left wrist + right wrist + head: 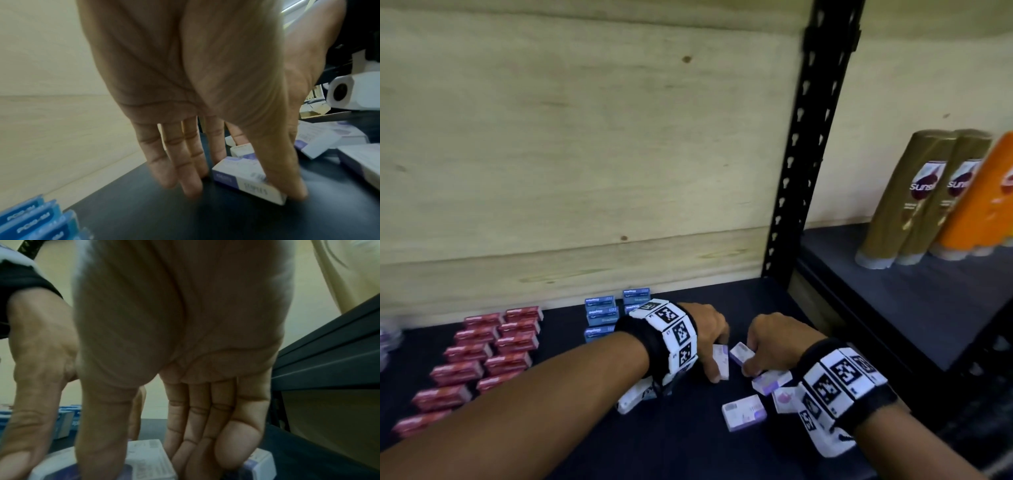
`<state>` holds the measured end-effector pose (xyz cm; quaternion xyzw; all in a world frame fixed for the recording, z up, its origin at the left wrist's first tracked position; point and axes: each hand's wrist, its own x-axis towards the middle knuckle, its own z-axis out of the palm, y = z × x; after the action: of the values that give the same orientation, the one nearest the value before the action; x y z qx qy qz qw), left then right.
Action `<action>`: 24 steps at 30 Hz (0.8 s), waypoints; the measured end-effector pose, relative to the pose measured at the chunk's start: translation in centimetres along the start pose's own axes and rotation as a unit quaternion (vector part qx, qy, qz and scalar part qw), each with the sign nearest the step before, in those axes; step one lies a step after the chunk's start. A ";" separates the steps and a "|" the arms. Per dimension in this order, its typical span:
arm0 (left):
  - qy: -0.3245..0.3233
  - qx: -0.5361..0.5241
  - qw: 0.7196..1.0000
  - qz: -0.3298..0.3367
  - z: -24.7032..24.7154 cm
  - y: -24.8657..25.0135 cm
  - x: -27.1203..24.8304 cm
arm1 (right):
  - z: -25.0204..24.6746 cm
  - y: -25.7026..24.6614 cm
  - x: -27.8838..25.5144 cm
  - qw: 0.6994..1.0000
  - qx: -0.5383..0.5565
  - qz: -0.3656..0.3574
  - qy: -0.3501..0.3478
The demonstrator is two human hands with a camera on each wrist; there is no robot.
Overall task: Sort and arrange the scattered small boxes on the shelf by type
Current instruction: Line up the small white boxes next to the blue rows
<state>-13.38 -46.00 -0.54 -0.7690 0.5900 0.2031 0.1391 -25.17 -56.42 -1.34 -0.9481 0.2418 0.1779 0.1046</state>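
On the dark shelf (pixel 681 445), my left hand (pixel 717 356) pinches a white-and-purple box (pixel 722 369) that stands on edge. The left wrist view shows it between thumb and forefinger (pixel 255 178), the box (pixel 242 175) resting on the shelf. My right hand (pixel 750 356) grips another white-and-purple box (pixel 739 352) beside it; the right wrist view shows that box (pixel 148 451) between thumb and fingers. More white-and-purple boxes (pixel 744 411) lie scattered under and in front of both wrists. Red boxes (pixel 482 356) sit in two rows at the left. Blue boxes (pixel 602 315) stand grouped at the back.
A black slotted upright (pixel 804 164) bounds the shelf bay on the right. Beyond it, gold bottles (pixel 907 198) and an orange bottle (pixel 983 198) stand on the neighbouring shelf. A plywood panel (pixel 585 154) closes the back.
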 end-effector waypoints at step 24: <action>0.103 -0.168 0.980 0.034 -0.4 -2.3 -1.3 | -0.4 2.3 -0.6 0.991 0.093 -0.089 0.046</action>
<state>-11.39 -44.47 0.35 -0.7779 0.5840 0.2237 -0.0608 -26.74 -58.25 -1.01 -0.9593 0.1764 0.1007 0.1964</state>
